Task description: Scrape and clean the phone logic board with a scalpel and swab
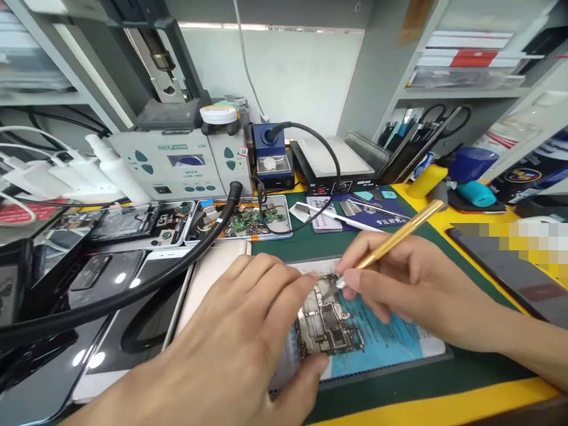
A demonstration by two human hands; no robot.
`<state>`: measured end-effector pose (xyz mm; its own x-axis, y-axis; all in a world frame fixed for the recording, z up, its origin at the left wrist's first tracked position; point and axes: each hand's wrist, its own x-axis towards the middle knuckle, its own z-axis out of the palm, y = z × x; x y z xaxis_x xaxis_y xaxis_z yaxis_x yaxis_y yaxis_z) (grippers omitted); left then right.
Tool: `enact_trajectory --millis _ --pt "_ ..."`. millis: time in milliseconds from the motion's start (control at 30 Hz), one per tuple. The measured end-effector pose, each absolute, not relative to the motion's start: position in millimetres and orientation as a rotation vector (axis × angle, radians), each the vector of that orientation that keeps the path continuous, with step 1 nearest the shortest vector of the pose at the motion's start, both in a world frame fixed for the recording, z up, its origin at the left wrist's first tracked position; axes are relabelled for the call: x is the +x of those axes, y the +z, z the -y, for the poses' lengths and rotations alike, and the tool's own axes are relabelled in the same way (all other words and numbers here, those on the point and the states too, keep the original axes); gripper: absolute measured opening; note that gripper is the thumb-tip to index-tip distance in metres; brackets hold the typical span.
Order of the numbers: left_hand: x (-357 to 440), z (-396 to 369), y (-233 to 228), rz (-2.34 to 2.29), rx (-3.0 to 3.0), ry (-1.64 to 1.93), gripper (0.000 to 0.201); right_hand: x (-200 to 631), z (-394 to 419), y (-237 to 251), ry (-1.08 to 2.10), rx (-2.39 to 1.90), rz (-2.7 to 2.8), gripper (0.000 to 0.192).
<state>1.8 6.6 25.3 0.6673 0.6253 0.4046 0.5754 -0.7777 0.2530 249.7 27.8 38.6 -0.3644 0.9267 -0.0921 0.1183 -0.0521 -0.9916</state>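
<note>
A phone circuit board [331, 319] with dark chips and metal shields lies on a blue and white pad [390, 340]. My left hand [252, 331] spans the board's left side, fingertips at its upper edge and thumb by the lower edge, holding it down; the fingers cover part of it. In my right hand [399, 272] is a gold-handled craft knife [399, 234], pinched near its silver collar. Its tip meets the upper part of the board, where the blade is hard to make out.
Phones [146, 313] lie at left under a thick black hose [195, 254]. Behind are a tray of circuit boards [279, 222], a rework station [177, 160] and a hot plate [331, 157]. Tweezers [381, 208] lie beyond my right hand; a dark phone [497, 266] is at right.
</note>
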Motion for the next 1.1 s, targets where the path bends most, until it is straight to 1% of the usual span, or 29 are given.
enact_trajectory --millis 100,167,267,467,700,833,933,1100 --pt "1.3 -6.6 20.9 -1.039 2.73 0.73 0.042 248.5 -28.1 42.8 1.537 -1.184 1.524 0.025" --pt "1.2 -5.7 18.3 -1.06 2.682 0.731 0.047 247.5 -27.5 45.8 1.558 -1.21 1.515 0.026" --pt "1.6 -5.1 15.6 -1.05 2.621 0.714 0.054 246.7 -26.6 47.9 1.538 -1.203 1.509 0.026" --pt "3.4 -4.8 11.1 -1.055 2.576 0.752 0.06 248.0 -25.8 45.1 1.515 -1.192 1.495 0.024" --pt "2.9 -2.4 7.4 -1.066 2.578 0.786 0.057 248.9 -24.1 44.0 1.46 -1.191 1.53 0.025" --pt "3.2 -3.9 7.1 -1.017 2.572 0.838 0.06 247.8 -24.6 44.0 1.419 -1.199 1.561 0.023" --pt "5.2 -7.0 11.5 -1.032 2.551 0.842 0.056 248.6 -24.4 42.5 1.415 -1.202 1.591 0.019" --pt "7.6 -9.4 18.5 -1.018 2.561 0.79 0.032 249.1 -24.9 42.6 1.435 -1.226 1.613 0.016"
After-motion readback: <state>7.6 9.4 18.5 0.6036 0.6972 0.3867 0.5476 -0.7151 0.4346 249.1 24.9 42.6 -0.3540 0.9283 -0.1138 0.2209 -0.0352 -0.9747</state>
